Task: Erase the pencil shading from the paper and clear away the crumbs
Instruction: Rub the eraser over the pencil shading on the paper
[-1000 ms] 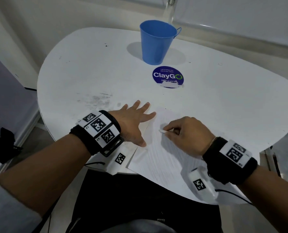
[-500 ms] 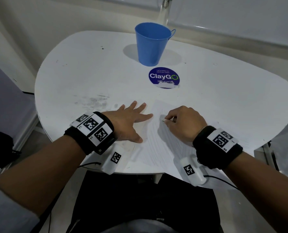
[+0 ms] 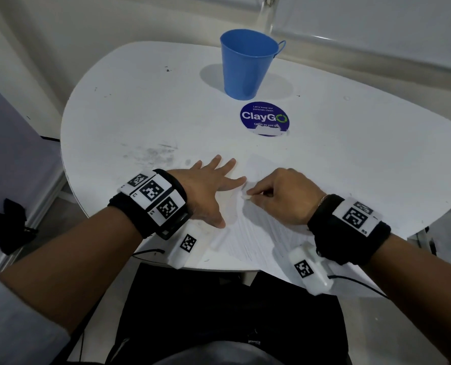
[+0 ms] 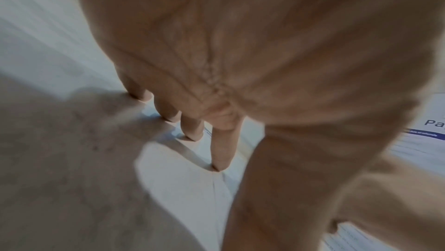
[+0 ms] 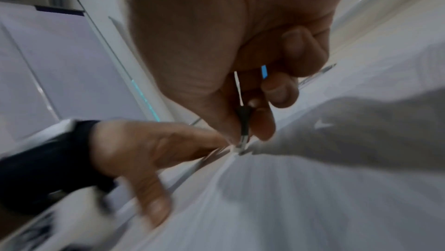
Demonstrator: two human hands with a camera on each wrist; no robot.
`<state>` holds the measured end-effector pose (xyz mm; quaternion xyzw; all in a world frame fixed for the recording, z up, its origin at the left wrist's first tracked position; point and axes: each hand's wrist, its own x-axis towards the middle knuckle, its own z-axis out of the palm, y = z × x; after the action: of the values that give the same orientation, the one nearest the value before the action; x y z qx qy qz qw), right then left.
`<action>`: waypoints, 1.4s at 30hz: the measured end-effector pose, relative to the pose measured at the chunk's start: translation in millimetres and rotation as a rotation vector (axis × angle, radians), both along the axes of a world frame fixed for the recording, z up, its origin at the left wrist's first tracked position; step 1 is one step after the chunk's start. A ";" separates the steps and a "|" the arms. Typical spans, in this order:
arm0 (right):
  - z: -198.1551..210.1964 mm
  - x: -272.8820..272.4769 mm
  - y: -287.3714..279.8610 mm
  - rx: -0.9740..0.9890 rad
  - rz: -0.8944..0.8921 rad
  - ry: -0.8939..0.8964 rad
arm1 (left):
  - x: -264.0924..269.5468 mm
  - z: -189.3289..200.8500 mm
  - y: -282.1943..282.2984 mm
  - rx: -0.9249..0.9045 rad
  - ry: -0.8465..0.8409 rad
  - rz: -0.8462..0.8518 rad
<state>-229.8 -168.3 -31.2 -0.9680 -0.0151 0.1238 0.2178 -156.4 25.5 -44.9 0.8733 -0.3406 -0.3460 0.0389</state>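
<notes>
A white sheet of paper (image 3: 258, 233) with faint grey pencil streaks lies at the near edge of the white table (image 3: 350, 154). My left hand (image 3: 211, 191) lies flat on the paper's left side, fingers (image 4: 224, 150) straight and spread. My right hand (image 3: 249, 194) pinches a small white eraser (image 3: 245, 197) between thumb and fingers and holds its tip on the paper, just below my left index fingertip. In the right wrist view the eraser (image 5: 243, 129) shows a dark body and a pale tip touching the paper (image 5: 265, 207). No crumbs are clear enough to make out.
A blue metal bucket (image 3: 248, 64) stands at the back of the table. A round blue ClayGo sticker (image 3: 264, 119) lies between it and the paper. Grey smudges (image 3: 158, 154) mark the tabletop to the left. The paper's near corner overhangs the table edge.
My right hand pushed the eraser away across the paper, then drew it back and leftward, close to my left index finger. The left hand stayed flat on the sheet.
</notes>
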 end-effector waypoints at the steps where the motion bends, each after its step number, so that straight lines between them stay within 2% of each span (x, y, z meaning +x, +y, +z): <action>1: 1.4 4.5 -3.5 -0.014 -0.054 -0.017 | -0.3 0.5 -0.1 0.002 -0.003 -0.001; 3: 2.5 9.0 -6.6 -0.039 -0.109 -0.043 | -1.0 0.9 -0.9 0.004 -0.006 0.000; 7: 3.3 -5.5 8.2 0.001 0.066 0.050 | -0.8 0.9 -2.0 0.004 -0.009 -0.002; 12: 3.8 8.8 -2.3 -0.051 -0.119 -0.052 | -0.7 2.2 -2.7 -0.003 0.002 0.001; 16: 5.5 -6.4 9.9 -0.033 0.046 0.057 | -1.0 2.6 -2.6 -0.003 0.001 0.007; 21: 6.2 6.9 -2.2 -0.063 -0.113 0.002 | -1.5 1.7 -2.7 -0.005 -0.008 0.009; 25: 3.9 -5.2 10.2 -0.018 0.031 0.069 | -2.8 4.0 -3.5 0.001 -0.009 0.013; 29: 6.3 8.2 -0.1 -0.061 -0.131 -0.034 | -2.0 3.6 -2.8 0.004 -0.004 0.017; 33: 4.3 -2.0 9.9 -0.061 0.025 0.021 | -3.1 4.9 -3.9 0.004 -0.009 0.011; 37: 7.6 10.4 0.8 -0.081 -0.117 -0.017 | -1.3 3.7 -2.7 -0.003 0.006 0.010; 41: 5.4 -0.4 10.8 -0.071 0.023 0.028 | -0.6 1.7 -3.7 0.002 -0.004 0.011; 42: 5.2 1.1 10.1 -0.069 0.006 0.034 | -0.4 0.8 -3.3 0.002 -0.008 0.010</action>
<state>-228.7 -158.1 -26.0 -0.9726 -0.0101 0.1415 0.1843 -156.8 22.2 -44.1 0.8765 -0.3360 -0.3427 0.0382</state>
